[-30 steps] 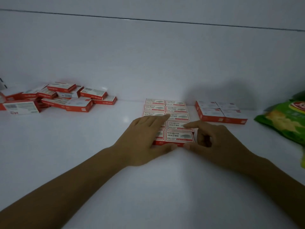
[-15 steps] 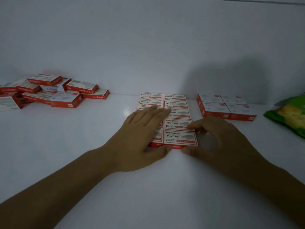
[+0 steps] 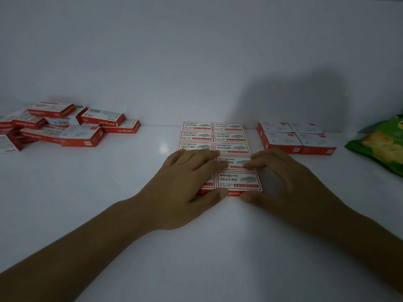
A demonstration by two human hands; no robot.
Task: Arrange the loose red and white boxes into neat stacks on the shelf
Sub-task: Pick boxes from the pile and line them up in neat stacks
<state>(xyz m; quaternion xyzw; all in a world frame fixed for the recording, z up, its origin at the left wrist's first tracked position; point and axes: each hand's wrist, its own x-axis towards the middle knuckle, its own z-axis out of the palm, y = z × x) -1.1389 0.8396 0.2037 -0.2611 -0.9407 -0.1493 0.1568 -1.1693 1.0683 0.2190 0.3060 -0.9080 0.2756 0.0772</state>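
Fingers (image 3: 205, 154): left hand (image 3: 185, 188) and right hand (image 3: 283, 182) lie flat, straight, pressing, gripping nothing.
Boxes: red-and-white cardboard grid (image 3: 231, 147), printed "wengu 24/6", mid white shelf (image 3: 130, 214).
Pile: loose boxes (image 3: 82, 136), far left.

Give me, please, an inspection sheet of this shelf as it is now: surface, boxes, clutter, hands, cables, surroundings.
Surface: white shelf, smooth, dimly lit.
Job's things: tidy block of boxes, two columns, at centre; second block to its right; loose pile far left, unsorted.
Clutter: green snack bag at the right edge.
Hands: left hand lies flat on the tidy block, thumb at its front; right hand touches the near right boxes with its fingers.
Cables: nothing seen.
Surroundings: back wall, plain white, with a shadow.
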